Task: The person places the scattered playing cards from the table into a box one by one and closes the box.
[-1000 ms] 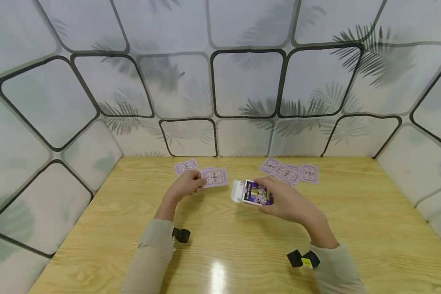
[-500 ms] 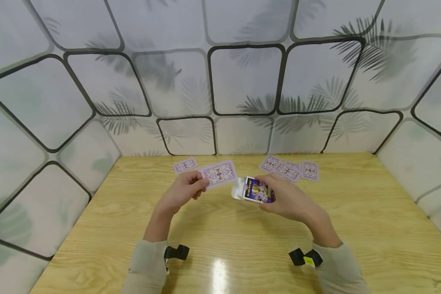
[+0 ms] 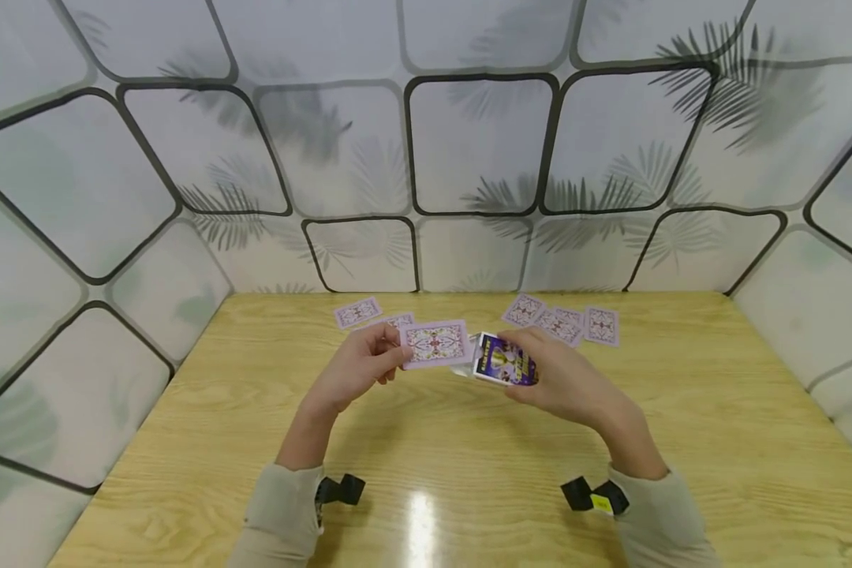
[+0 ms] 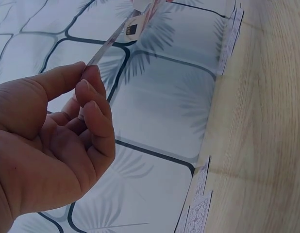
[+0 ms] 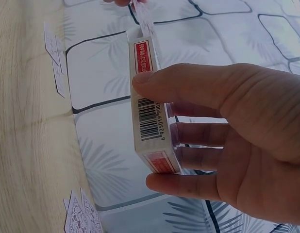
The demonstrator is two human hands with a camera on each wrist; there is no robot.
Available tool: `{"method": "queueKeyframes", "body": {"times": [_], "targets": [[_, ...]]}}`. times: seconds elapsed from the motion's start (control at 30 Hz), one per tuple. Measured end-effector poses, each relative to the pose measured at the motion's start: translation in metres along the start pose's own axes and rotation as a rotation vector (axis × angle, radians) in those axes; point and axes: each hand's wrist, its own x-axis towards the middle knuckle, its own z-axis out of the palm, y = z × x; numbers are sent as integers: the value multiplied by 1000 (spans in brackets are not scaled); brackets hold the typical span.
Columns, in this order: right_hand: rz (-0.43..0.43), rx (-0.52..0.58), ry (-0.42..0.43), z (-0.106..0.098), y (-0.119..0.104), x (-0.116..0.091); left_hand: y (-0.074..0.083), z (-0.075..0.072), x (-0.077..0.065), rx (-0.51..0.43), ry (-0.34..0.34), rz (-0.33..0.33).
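Between thumb and fingertips my left hand [image 3: 358,367] pinches a pale purple patterned playing card [image 3: 436,344], raised above the table. In the left wrist view that card [image 4: 110,44] shows nearly edge-on. My right hand [image 3: 564,383] grips a purple card box [image 3: 506,360] with its flap end facing left. The card's right edge is at the box's opening; whether its tip is inside I cannot tell. A barcode marks the box's narrow side [image 5: 149,116] in the right wrist view, with the thumb on that side and fingers behind.
Face-down cards [image 3: 357,312] lie at the back left of the wooden table [image 3: 426,442]. Several more cards [image 3: 557,323] overlap at the back right. Behind them a patterned wall covering [image 3: 479,150] rises from the table's far edge.
The left hand has lifted the card off the table and brought it right, up to the box's opening. The right hand and box have stayed nearly in place.
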Motion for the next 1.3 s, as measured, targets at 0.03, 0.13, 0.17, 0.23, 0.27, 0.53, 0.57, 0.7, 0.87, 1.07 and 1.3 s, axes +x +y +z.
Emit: {"method": "queueKeyframes", "body": {"times": [0.03, 0.13, 0.17, 0.23, 0.27, 0.53, 0.57, 0.7, 0.87, 1.07, 1.3], "targets": [[-1, 2, -2, 0, 0, 0, 0, 0, 0, -2, 1, -4], [1, 0, -2, -1, 0, -1, 1, -1, 0, -14, -7, -7], [0, -2, 0, -1, -1, -1, 1, -1, 0, -17, -9, -7], [-1, -8, 4, -1, -1, -1, 1, -1, 0, -22, -9, -6], [-2, -11, 6, -1, -1, -1, 2, -1, 0, -21, -9, -1], [-10, -18, -5, -1, -5, 0, 1, -3, -3, -44, -3, -1], [-10, -19, -6, -1, -5, 0, 1, -4, -4, -46, -2, 1], [-20, -25, -6, -1, -5, 0, 1, -4, -4, -50, -8, 1], [-29, -32, -7, -1, -5, 0, 1, -2, -4, -69, -35, 2], [-42, -28, -10, 1, -6, 1, 2, 0, -4, -55, -42, 28], [-43, -26, -20, 1, -6, 1, 2, -1, -4, -45, -48, 39]]}}
